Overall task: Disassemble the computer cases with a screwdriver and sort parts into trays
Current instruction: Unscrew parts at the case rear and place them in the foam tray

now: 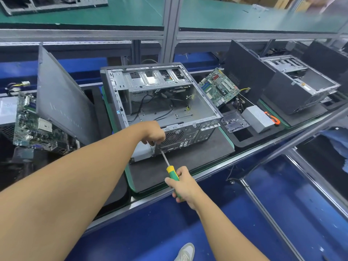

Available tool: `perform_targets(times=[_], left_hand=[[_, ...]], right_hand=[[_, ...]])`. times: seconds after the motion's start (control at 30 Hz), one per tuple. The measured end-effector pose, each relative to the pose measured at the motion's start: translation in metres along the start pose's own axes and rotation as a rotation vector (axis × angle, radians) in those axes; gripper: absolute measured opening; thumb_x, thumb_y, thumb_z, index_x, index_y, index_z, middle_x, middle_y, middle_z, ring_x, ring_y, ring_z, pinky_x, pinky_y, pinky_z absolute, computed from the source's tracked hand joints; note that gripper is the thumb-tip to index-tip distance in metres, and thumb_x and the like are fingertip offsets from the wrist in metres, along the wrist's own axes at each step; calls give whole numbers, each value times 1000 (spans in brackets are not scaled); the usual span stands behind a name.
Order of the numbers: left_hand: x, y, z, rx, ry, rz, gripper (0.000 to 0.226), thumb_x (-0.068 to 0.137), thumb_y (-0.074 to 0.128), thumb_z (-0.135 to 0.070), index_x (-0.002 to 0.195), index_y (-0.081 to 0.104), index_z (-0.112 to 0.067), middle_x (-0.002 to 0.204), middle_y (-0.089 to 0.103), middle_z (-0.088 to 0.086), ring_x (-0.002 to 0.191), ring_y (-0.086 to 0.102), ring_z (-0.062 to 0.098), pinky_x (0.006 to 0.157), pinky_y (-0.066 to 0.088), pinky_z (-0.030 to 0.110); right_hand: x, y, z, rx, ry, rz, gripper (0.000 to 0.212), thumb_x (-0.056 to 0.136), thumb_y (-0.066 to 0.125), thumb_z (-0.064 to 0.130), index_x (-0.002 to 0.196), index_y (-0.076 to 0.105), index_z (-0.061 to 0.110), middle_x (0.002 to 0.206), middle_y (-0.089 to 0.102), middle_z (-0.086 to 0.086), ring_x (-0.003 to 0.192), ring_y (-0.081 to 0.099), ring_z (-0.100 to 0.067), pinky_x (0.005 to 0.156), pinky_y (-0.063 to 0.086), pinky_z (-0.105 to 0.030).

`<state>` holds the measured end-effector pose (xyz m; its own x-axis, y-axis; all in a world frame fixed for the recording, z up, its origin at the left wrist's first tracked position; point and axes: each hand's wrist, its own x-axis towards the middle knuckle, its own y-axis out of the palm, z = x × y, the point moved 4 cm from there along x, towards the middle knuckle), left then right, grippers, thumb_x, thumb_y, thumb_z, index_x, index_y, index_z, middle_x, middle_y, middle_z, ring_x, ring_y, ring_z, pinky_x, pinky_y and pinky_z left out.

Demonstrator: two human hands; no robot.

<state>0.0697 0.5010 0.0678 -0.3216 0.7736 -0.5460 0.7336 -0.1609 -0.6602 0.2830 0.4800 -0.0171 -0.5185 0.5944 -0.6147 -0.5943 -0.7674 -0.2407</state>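
An open grey computer case [197,102] lies on its side on a black mat, its rear panel facing me. My right hand [183,182] grips the green and yellow handle of a screwdriver [172,173]; the metal shaft runs up to the case's rear panel near the power supply [142,152]. My left hand [153,133] rests at the rear top edge of the case, fingers curled around the screwdriver's tip area. A small clear tray [234,122] with several screws sits right of the case.
A removed side panel [60,98] leans at the left, with a motherboard [35,127] below it. Another motherboard [219,86], a grey power supply [258,118] and a second case [299,85] stand to the right. Blue floor lies below the bench edge.
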Motion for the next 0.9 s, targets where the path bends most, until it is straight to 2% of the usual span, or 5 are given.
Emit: perform_targets(times=[0.1,0.2,0.33,0.67,0.9], left_hand=[[0,0,0,-7,2,3,7,69,57,-9,71,63,-8,89,71,11,83,75,19,80,59,37],[0,-1,0,-6,3,-3,6,67,56,-10,68,62,-9,89,72,12,84,75,19,80,59,37],[0,0,1,3,-3,6,5,65,56,-11,67,61,-9,89,74,13,84,75,19,75,58,33],[3,-1,3,-13,-5,13,22,57,56,-16,74,64,-7,91,74,10,78,75,16,78,61,37],[7,0,4,31,14,24,15,57,57,-16,68,64,-8,79,72,8,72,74,14,71,60,32]], right_hand=[[0,3,0,79,84,45,30,98,51,40,117,46,17,85,64,-6,59,52,-17,48,44,-27],[0,4,-4,123,134,48,32,100,37,23,115,61,8,81,68,-6,67,55,-20,58,49,-30],[2,2,-6,117,39,25,15,102,47,21,104,56,9,92,60,-9,67,61,-17,67,59,-36],[4,0,-7,76,-45,-37,26,94,65,20,102,40,21,97,52,-6,65,57,-13,56,55,-27],[2,3,-4,70,10,-29,28,102,46,42,105,62,19,94,67,0,67,53,-14,54,48,-27]])
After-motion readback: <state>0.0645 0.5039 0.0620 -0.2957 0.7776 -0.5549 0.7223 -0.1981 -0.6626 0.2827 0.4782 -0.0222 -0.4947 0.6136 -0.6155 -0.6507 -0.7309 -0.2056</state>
